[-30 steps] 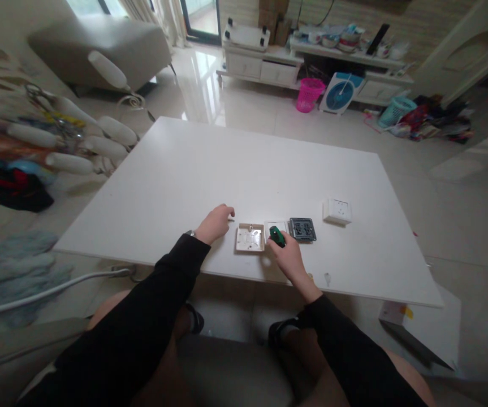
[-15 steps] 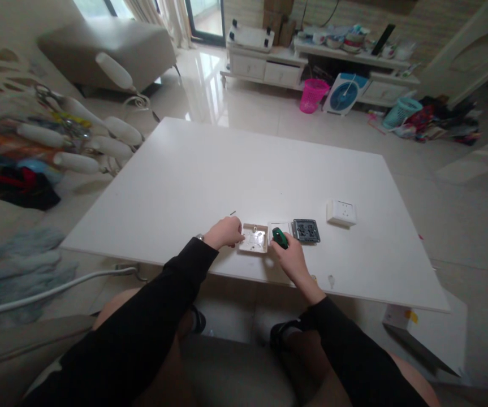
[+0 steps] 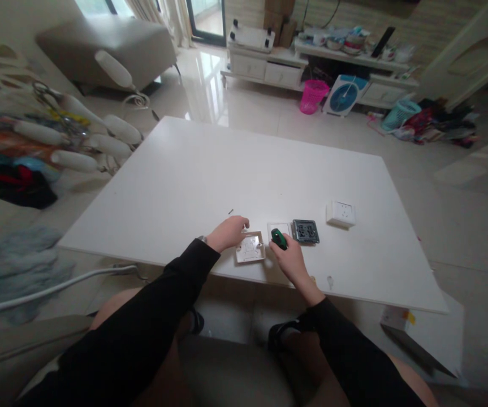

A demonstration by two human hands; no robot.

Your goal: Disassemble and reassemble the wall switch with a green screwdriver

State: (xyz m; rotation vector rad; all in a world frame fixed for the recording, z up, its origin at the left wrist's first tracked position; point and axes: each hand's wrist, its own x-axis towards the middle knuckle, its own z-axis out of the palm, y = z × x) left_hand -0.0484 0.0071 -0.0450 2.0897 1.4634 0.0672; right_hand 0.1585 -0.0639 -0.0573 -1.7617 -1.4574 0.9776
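My left hand [image 3: 229,230] is over the far left edge of a white socket back box [image 3: 250,249], its fingers a little apart and nothing visible between them. The box lies hollow side up on the white table [image 3: 210,164]. In my right hand [image 3: 290,254] is a green screwdriver [image 3: 278,238], its tip out of sight. Under and behind it lies a white faceplate [image 3: 284,226]. A dark socket insert [image 3: 305,232] lies just to the right, back side up. Beyond my left hand is a small screw [image 3: 230,211].
An assembled white socket [image 3: 340,213] stands farther right on the table. A small clear bag [image 3: 330,281] lies by the near edge. Left of the table stands a lamp with white shades [image 3: 112,146]. A white box [image 3: 424,333] is on the floor at right.
The back box has shifted toward me and turned slightly. My left hand has moved from its left side to its far edge, fingers loosened. My right hand stays nearly still with the screwdriver.
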